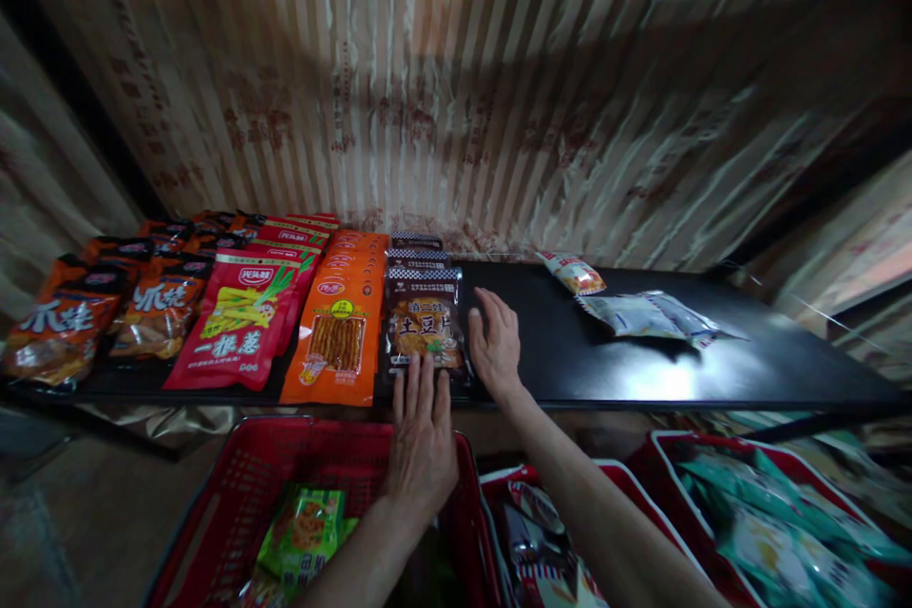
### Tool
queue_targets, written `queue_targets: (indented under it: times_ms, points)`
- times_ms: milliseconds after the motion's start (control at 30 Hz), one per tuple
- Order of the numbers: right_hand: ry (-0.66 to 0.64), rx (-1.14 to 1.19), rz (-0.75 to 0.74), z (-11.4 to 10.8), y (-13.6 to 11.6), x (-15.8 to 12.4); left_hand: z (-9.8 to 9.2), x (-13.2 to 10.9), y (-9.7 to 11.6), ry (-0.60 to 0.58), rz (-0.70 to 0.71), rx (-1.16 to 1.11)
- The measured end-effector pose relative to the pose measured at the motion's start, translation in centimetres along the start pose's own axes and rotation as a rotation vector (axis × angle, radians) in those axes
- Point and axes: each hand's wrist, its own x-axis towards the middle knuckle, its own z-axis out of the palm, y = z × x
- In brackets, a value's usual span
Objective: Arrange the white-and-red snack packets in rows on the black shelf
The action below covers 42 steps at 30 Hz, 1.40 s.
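Note:
A dark packet of potato slices (422, 315) lies at the front of an overlapping row of like packets on the black shelf (527, 332). My left hand (422, 442) rests its outstretched fingertips on the packet's lower edge. Just right of that packet is my right hand (494, 342), its fingers apart and slightly bent, with nothing in them. Left of the row lie overlapping orange snack packets (334, 332), then red packets with a green vegetable picture (238, 318).
Several bags of brown snacks (161, 304) fill the shelf's left end. Toward the right lie a small red-and-white packet (572, 274) and silvery packets (648, 315). Red baskets (313, 432) stand below, holding green packets (303, 532) and teal bags (790, 513). A striped curtain (456, 95) hangs behind.

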Motion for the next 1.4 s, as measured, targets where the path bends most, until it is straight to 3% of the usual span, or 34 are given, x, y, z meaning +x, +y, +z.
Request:
queue_targets:
  times_ms: [67,167,367,533,733,900,1067,1233,1400]
  points:
    - [-0.002,-0.035,-0.231,-0.2,-1.5,-0.1,0.3,-0.4,0.3,-0.026,0.009,-0.014]
    - [-0.091,-0.15,-0.351,0.3,-3.1,0.3,0.5,-0.7,0.2,-0.052,0.0,-0.024]
    - [-0.308,-0.347,-0.212,2.2,-3.4,0.7,0.7,-1.1,-0.7,-0.09,-0.021,-0.023]
    - [-0.333,-0.388,-0.188,2.7,-3.3,0.4,1.1,-1.3,-1.0,-0.091,-0.031,-0.025]
    - [-0.385,-0.436,-0.161,1.7,-4.5,0.8,1.0,-1.5,-1.5,-0.085,-0.002,-0.009]
    - [-0.397,-0.451,-0.233,1.2,-6.3,2.4,0.4,-1.4,-1.1,-0.063,-0.002,-0.013]
    - [-0.487,-0.452,-0.258,2.4,-7.6,4.2,-0.3,-1.1,-0.5,-0.015,0.012,-0.031]
    - [-0.569,-0.474,-0.235,3.8,-7.8,5.0,-0.3,-0.7,-1.6,0.005,-0.042,-0.003]
    - [-0.553,-0.488,-0.238,4.5,-7.4,4.7,0.2,-0.8,-2.3,-0.008,-0.023,0.002]
